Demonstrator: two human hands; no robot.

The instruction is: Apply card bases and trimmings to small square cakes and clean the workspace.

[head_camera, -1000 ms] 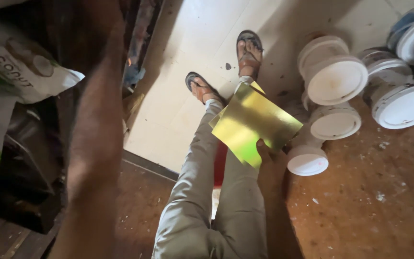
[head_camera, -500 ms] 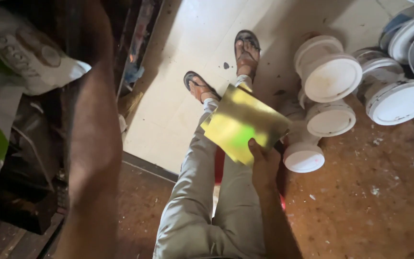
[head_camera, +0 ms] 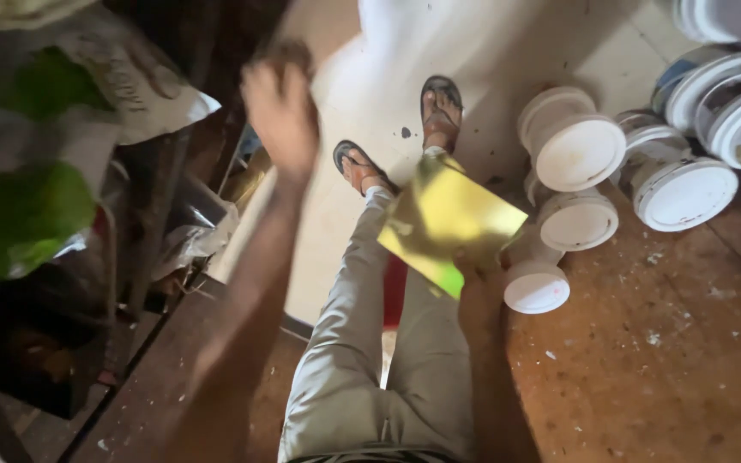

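Observation:
I sit on a wooden floor with my legs stretched out in light trousers [head_camera: 362,360] and sandals [head_camera: 439,107]. My right hand [head_camera: 478,274] grips a shiny yellow-green card [head_camera: 452,223] by its lower edge, above my right leg. Raised and blurred by motion, my left hand [head_camera: 280,107] has loosely curled fingers and nothing visible in it. It hovers near a dark shelf [head_camera: 156,223] on the left, beside white and green plastic bags [head_camera: 45,146].
Several white plastic tubs with lids [head_camera: 576,146] stand to the right of my feet, with more at the top right [head_camera: 713,94]. A pale mat [head_camera: 362,86] lies under my feet. Bare wooden boards [head_camera: 662,343] spread to the right.
My left arm has pulled back from the shelf and the hand has come into view. The card and my right hand have shifted only slightly.

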